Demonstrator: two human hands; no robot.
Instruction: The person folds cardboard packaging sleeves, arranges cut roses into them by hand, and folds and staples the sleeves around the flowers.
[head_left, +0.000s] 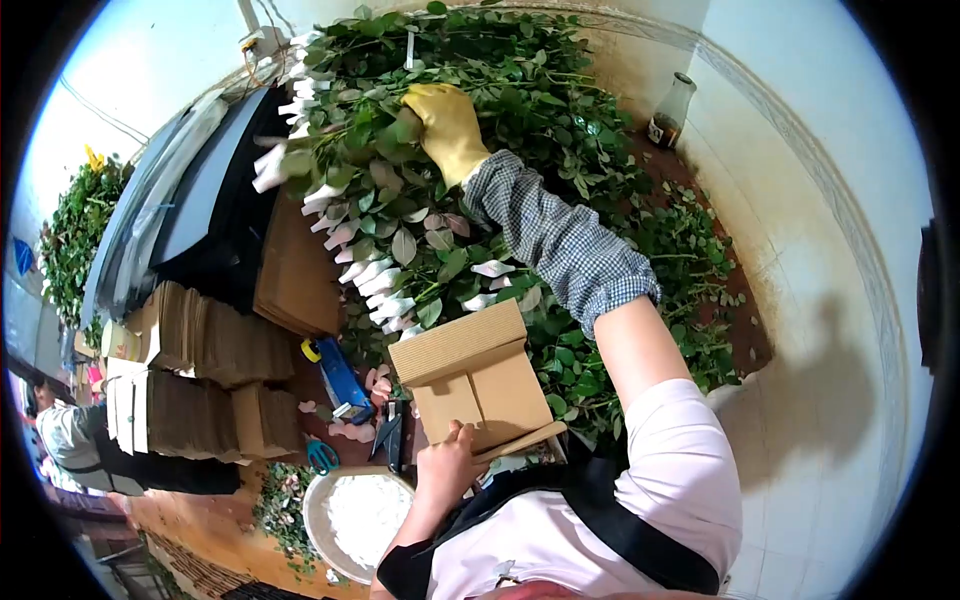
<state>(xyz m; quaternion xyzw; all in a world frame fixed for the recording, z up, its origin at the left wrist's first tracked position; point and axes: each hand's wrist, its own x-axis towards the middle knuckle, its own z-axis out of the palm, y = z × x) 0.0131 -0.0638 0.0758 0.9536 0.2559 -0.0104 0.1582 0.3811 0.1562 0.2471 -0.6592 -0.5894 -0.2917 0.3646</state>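
Note:
My right hand point(445, 130), in a yellow rubber glove with a checked sleeve, reaches into the large pile of leafy rose stems point(520, 120) and closes round some green stems near their wrapped heads. White and pale pink wrapped flower heads point(375, 280) line the left side of the pile. Bare, my left hand point(448, 465) rests at the lower edge of a folded corrugated cardboard piece point(480, 385), its fingers bent against the card. A wooden strip point(525, 438) lies beside that hand, along the card's lower edge.
Stacks of folded cardboard point(190, 420) stand left, near a blue tape dispenser point(340, 385), a black stapler point(390, 435) and teal scissors point(322, 456). A white-filled basin point(360, 520) sits below. A glass bottle point(670, 110) stands at back right. Another person point(75, 440) is far left.

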